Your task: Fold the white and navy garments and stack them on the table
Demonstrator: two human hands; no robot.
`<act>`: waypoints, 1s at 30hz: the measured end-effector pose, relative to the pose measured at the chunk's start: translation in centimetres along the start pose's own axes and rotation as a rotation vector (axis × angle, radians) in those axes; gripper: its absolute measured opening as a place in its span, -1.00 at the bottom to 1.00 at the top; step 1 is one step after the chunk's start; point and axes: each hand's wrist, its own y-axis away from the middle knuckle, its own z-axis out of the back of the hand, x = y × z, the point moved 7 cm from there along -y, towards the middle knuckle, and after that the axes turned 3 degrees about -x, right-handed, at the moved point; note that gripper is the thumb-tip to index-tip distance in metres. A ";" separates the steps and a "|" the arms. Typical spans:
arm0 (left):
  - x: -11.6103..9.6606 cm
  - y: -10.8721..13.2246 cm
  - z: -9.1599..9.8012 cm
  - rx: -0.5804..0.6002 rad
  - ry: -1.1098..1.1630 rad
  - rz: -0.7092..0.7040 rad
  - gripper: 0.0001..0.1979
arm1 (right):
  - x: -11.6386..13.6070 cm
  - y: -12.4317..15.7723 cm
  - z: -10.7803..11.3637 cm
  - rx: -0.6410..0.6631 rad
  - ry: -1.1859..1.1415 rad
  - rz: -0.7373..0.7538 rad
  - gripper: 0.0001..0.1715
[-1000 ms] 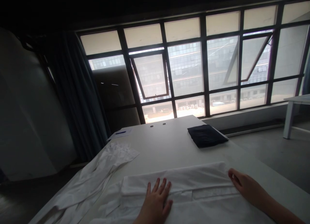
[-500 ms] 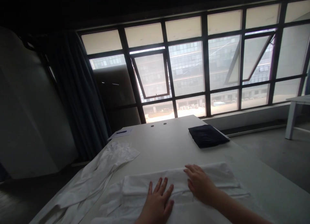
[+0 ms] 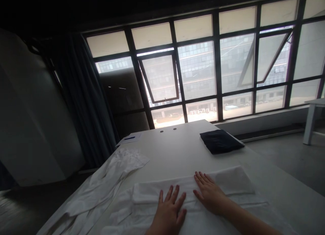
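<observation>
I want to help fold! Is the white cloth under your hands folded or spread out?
Partly folded: the white cloth has a doubled band lying across it, with the left hand and right hand resting flat on that band.

The left hand (image 3: 169, 210) and right hand (image 3: 209, 194) rest on folded cloth (image 3: 162, 191) on a table (image 3: 177, 147). Loose cloth (image 3: 101, 184) lies to their left; a folded bundle (image 3: 220, 141) lies ahead.

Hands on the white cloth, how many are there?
2. The left hand lies flat on the white cloth, and the right hand lies flat on it further right. None seem hidden.
</observation>
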 end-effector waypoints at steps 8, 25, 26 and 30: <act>-0.2 0.1 0.2 0.011 0.049 0.012 -0.43 | -8.5 3.3 2.4 0.029 0.093 -0.182 0.02; 11.4 4.2 2.8 0.056 -0.247 0.594 -0.12 | -17.8 6.7 4.5 -0.040 0.179 -0.334 -0.04; 12.5 4.8 3.1 0.071 -0.281 0.622 -0.16 | -17.7 6.7 4.5 -0.028 0.185 -0.341 -0.04; 15.1 6.0 3.4 0.139 -0.354 0.670 -0.28 | -17.7 6.7 4.6 0.000 0.198 -0.351 -0.02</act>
